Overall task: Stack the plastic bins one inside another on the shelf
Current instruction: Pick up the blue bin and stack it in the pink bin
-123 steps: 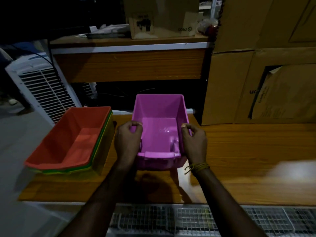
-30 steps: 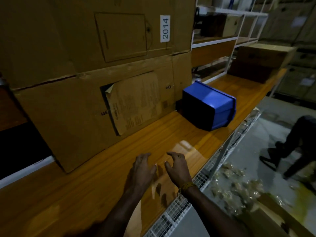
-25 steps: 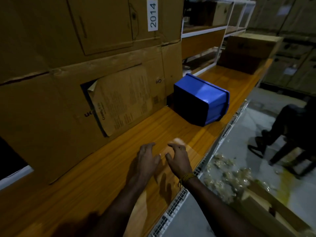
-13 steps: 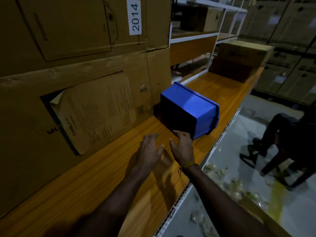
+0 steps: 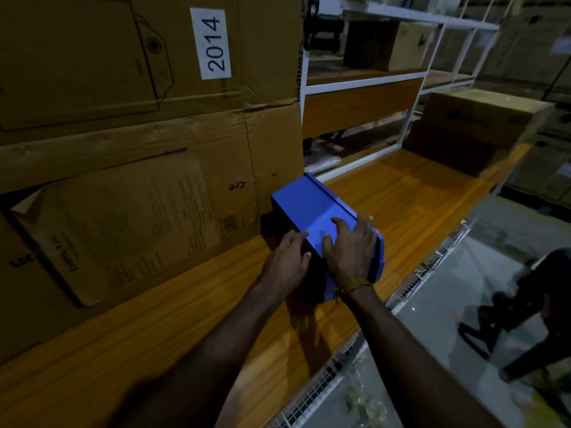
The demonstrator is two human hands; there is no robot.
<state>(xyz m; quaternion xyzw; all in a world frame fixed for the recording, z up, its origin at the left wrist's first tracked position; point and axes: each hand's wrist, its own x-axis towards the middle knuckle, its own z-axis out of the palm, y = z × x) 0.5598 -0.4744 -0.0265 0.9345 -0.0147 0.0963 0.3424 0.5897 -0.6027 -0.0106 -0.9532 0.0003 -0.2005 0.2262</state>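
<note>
A blue plastic bin (image 5: 312, 208) lies tipped over on the wooden shelf board (image 5: 401, 193), its flat underside facing up and its rim toward the aisle. My right hand (image 5: 349, 248) rests on that upturned face with fingers spread. My left hand (image 5: 287, 264) touches the bin's dark near side at the corner, fingertips on the upper edge. The bin's opening is hidden. No other bin is in view.
Tall cardboard boxes (image 5: 123, 149), one labelled 2014, stand along the back of the shelf just left of the bin. Another carton (image 5: 475, 125) sits further along at the right. A wire mesh edge (image 5: 309, 393) runs along the front. A person's legs (image 5: 531, 298) are in the aisle.
The view turned from the pink and orange bins to the right end of the shelf. Both hands travelled along the board and now lie on the blue bin.
</note>
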